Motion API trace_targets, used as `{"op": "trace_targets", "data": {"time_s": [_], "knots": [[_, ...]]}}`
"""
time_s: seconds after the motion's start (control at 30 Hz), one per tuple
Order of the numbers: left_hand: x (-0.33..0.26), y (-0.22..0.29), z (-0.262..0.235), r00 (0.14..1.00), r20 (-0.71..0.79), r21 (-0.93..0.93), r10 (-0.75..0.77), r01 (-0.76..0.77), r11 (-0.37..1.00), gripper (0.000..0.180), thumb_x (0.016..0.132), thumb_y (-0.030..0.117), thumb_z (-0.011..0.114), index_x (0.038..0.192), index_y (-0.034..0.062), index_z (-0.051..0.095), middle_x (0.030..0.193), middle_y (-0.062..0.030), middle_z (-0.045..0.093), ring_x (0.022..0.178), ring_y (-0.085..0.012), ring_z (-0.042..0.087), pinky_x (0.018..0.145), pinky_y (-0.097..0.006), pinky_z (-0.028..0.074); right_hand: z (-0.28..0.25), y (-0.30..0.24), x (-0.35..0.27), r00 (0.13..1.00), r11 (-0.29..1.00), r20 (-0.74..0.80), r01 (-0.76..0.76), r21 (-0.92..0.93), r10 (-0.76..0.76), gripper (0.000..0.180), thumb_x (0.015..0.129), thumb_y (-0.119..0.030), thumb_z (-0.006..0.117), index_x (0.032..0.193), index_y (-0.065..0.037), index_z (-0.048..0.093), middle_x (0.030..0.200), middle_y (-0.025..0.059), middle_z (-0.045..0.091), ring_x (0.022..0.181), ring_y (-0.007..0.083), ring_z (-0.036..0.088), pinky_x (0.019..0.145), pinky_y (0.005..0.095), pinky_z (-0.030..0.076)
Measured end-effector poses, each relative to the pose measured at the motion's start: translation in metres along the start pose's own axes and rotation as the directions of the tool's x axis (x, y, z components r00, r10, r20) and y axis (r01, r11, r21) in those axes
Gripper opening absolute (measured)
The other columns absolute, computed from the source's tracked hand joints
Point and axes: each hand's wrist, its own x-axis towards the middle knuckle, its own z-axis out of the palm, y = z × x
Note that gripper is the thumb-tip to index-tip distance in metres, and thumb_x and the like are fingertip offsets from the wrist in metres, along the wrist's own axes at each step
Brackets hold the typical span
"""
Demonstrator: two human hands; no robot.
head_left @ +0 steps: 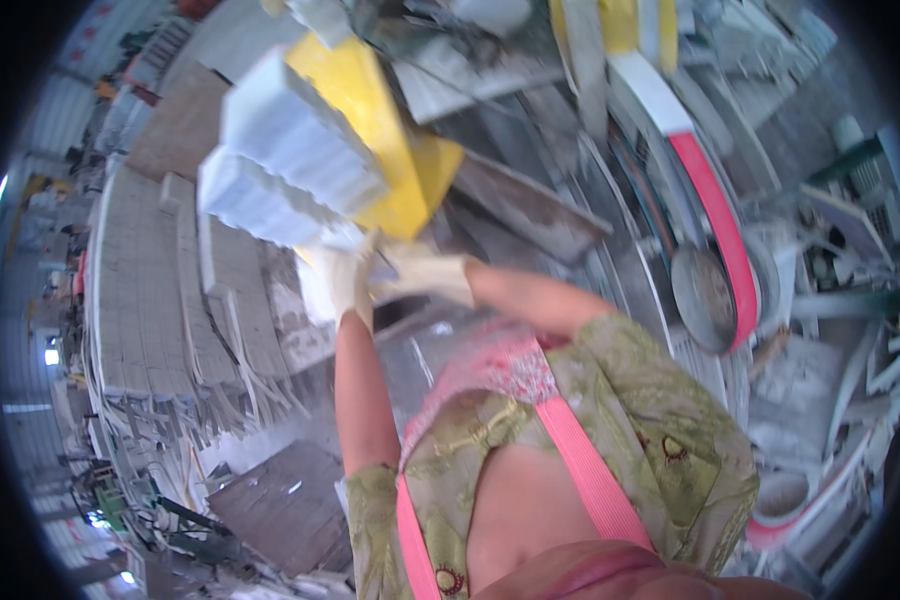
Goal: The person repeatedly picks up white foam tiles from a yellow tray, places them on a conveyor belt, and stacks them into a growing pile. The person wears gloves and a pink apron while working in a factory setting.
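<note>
My left hand [346, 278], in a pale cream glove, is raised in front of me, just below the white stacks. Coming in from the right, my right hand [425, 277] wears a similar glove and meets it. Blur and overlap hide the fingers of both, so I cannot tell what, if anything, they hold. Close beyond the hands are two white stacks of slabs or strips with uneven edges, an upper stack [285, 115] and a lower stack [260, 195]. A yellow angular stand or panel [370, 110] is beside and behind them.
On the right runs a machine with a pink belt [708, 185] looped round a wheel [705, 290]. Long grey slabs [135, 290] are stacked at the left. A dark flat board [290, 505] lies at the lower left. A brown-edged trough [530, 205] stands beyond my right forearm.
</note>
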Motion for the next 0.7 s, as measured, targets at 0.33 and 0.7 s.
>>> {"op": "trace_targets", "data": {"time_s": [0.33,0.7], "knots": [[-0.037,0.051,0.011,0.959,-0.092,-0.171,-0.270,0.252,0.953,0.092,0.086,0.016,0.075,0.161,0.0077,0.023,0.150,-0.0177,0.045,0.120,-0.0314,0.058,0.102,-0.042,0.049,-0.182,0.073,-0.139,0.794,0.992,-0.602,0.010,-0.123,-0.083,0.038,0.092,-0.035,0.064,0.109,-0.002,0.073,0.099,0.0202,0.073,0.097,0.0321,0.071,0.090,0.0384,0.052],[-0.022,0.020,0.014,0.945,-0.112,-0.129,-0.306,0.291,0.948,0.089,0.083,0.026,0.078,0.152,-0.0074,0.032,0.141,-0.0229,0.051,0.122,-0.0309,0.056,0.102,-0.039,0.048,-0.450,0.189,-0.221,0.405,0.445,-0.905,-0.792,-0.418,-0.130,0.054,0.093,-0.051,0.061,0.122,-0.006,0.066,0.125,0.0120,0.067,0.121,0.0315,0.057,0.104,0.0428,0.042]]}}
